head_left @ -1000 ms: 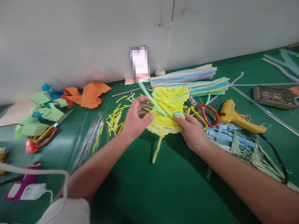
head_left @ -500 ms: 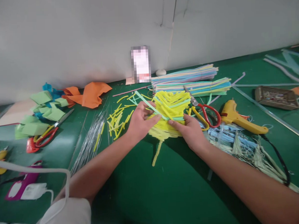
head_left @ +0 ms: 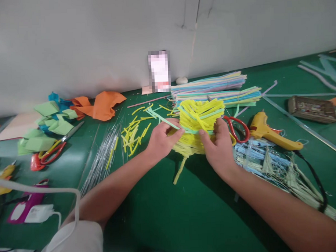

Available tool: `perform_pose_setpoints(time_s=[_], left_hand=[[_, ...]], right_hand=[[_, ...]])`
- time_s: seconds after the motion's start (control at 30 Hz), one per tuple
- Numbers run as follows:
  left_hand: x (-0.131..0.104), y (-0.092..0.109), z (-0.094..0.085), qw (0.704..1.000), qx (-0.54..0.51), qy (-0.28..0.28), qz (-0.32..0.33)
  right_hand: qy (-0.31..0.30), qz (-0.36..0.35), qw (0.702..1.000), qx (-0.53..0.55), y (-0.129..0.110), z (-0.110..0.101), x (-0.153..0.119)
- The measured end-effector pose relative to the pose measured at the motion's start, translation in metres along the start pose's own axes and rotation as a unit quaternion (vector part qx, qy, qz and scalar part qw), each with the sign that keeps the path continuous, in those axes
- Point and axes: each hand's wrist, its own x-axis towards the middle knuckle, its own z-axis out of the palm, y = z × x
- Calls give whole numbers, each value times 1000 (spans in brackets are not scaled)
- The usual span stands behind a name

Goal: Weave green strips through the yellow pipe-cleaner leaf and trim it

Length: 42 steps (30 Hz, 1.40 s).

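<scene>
A leaf-like piece of yellow pipe cleaners point(head_left: 202, 119) is held over the table, its rows laid in a V and its twisted stem hanging towards me. Across its middle runs a mint-green pipe cleaner point(head_left: 169, 123), with a loose end sticking out to the upper left. My left hand point(head_left: 161, 140) is closed, thumb and fingers pinching this green strip at the piece's left edge. On the right edge, my right hand point(head_left: 220, 150) grips the yellow piece, thumb in front; its fingertips are partly hidden. Red-and-yellow-handled scissors point(head_left: 243, 138) lie just beyond that hand, partly covered.
Yellow clippings point(head_left: 134, 136) and thin wires point(head_left: 103, 157) lie to the left, near another pair of scissors point(head_left: 53, 154). Bundled pastel pipe cleaners point(head_left: 219, 98) stretch along the back. A yellow glue gun point(head_left: 269, 132) and tassels point(head_left: 267, 163) are on the right. A phone point(head_left: 159, 72) leans on the wall.
My right hand has shifted right, its fingers now around the piece's right edge. The yellow piece has moved slightly right, covering more of the scissors. My left hand keeps its pinch.
</scene>
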Motion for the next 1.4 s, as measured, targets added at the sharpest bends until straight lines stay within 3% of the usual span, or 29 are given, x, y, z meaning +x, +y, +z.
perform_pose_setpoints(time_s=[0.2, 0.3, 0.5, 0.67, 0.83, 1.03, 1.17, 1.4], left_hand=[[-1, 4, -1, 999, 22, 5, -22], [0, 2, -2, 999, 20, 9, -28], [0, 0, -1, 999, 21, 11, -25], [-2, 1, 0, 999, 40, -3, -6], [-3, 3, 0, 998, 61, -23, 23], [-1, 1, -3, 999, 37, 9, -10], [2, 1, -6, 999, 13, 35, -16], [4, 0, -7, 998, -3, 60, -6]], right_hand=[[-57, 83, 995, -3, 7, -1, 2], [-23, 92, 995, 3, 3, -1, 4], [51, 24, 995, -84, -11, -6, 8], [19, -107, 977, -185, -12, -12, 13], [-6, -150, 974, -172, -13, -12, 12], [123, 12, 992, -28, -10, -13, 14], [86, 91, 992, 24, -3, -12, 21], [33, 114, 988, 97, -3, -8, 19]])
